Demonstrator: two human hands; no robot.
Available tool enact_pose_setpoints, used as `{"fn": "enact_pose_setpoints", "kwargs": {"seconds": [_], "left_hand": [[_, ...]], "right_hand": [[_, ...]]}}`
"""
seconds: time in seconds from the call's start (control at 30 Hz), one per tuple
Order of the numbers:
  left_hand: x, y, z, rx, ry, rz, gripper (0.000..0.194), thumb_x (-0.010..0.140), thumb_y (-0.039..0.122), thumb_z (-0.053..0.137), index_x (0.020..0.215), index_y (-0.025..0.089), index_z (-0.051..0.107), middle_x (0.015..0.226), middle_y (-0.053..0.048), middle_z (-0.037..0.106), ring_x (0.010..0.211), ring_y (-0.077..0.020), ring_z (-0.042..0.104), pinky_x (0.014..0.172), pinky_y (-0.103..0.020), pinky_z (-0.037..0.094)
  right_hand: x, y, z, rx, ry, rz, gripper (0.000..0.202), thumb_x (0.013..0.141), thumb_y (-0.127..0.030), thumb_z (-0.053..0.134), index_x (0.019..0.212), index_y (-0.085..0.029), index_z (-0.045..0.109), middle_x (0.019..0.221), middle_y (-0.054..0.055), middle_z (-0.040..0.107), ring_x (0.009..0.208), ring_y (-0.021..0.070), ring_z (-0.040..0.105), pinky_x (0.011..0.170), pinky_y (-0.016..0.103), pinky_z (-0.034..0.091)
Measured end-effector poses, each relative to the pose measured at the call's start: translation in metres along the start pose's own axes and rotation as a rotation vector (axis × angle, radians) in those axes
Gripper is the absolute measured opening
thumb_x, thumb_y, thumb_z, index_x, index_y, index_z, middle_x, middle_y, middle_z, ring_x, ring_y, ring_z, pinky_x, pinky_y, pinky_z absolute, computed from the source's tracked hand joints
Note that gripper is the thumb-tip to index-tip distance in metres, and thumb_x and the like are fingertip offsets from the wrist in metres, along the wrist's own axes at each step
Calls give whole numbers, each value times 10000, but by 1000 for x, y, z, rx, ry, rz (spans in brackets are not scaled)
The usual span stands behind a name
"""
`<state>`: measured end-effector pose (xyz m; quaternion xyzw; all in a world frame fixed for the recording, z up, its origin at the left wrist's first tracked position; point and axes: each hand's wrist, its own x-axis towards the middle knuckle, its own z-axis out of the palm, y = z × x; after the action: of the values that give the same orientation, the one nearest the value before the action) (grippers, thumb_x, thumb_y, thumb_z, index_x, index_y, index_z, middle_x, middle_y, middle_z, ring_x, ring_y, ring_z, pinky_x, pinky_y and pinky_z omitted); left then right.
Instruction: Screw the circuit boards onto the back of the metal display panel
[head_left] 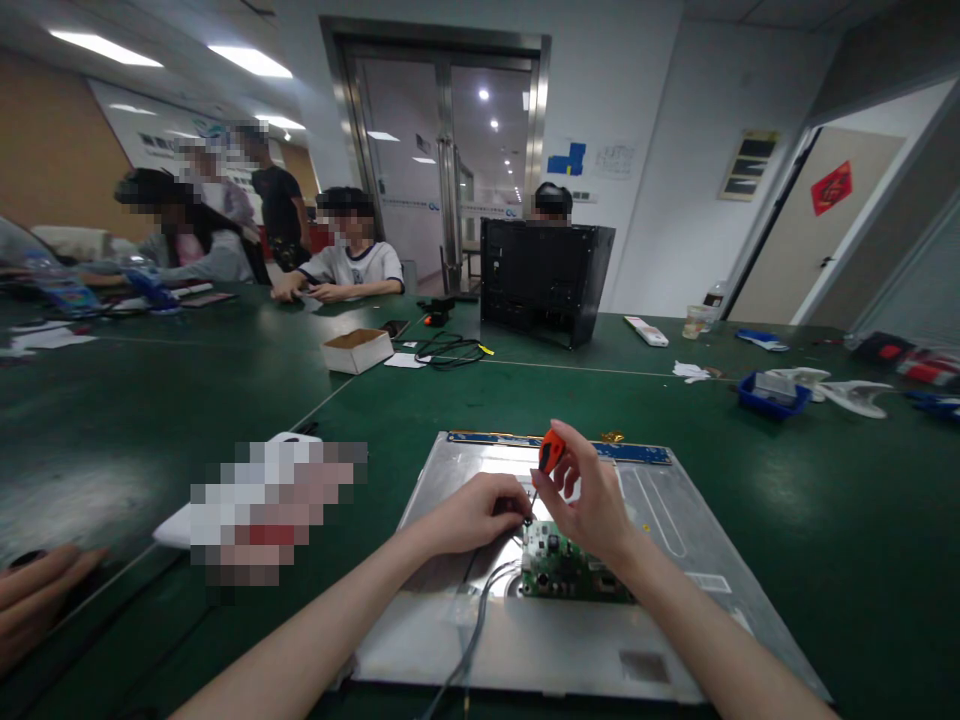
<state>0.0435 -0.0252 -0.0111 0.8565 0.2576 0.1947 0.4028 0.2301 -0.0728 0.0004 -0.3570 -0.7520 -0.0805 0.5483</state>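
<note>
A flat silver metal panel (555, 650) lies on the green table, with a green circuit board (559, 565) on its middle. My right hand (589, 490) is closed round an orange and black screwdriver (553, 450), whose shaft points down at the board's upper left corner. Beside the tip, my left hand (487, 510) has its fingers pinched together at that same corner; what they hold, if anything, is hidden. Grey cables (480, 625) run from the board's left side toward the panel's front edge. A blue strip board (641, 454) lines the panel's far edge.
Beyond the panel are an open white box (358, 351), a black cable (450, 350) and a large black case (546, 278). A blue tray (772, 396) sits at the right. Another person's hand (45, 595) rests at the left edge, and several people are across the table.
</note>
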Motion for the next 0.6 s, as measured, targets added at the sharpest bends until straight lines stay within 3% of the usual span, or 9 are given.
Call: {"fn": "enact_pose_setpoints", "kwargs": {"seconds": [0.13,0.33,0.6], "left_hand": [[0,0,0,-2,-6,9,160,796,52,580,880,147,677,838,-23,685,777,-171,619,739,-275,488],[0,3,-3,34,-22,-2,216,811,35,569,936,148,704,909,-38,718,832,-185,638,791,-296,497],[0,-1,-1,5,-29,-2,219,812,39,566,939,144,710,898,-33,722,823,-183,639,781,-290,500]], "right_hand": [[-1,0,-1,10,-13,24,572,940,-213,539,1473,-247,334,742,-19,649,486,122,578,426,214,472],[-1,-1,-2,48,-40,24,604,942,-181,503,1505,-242,294,854,32,693,535,124,605,433,211,474],[0,-3,-1,8,-15,9,585,948,-190,497,1498,-237,303,732,-17,648,457,107,537,401,200,435]]}}
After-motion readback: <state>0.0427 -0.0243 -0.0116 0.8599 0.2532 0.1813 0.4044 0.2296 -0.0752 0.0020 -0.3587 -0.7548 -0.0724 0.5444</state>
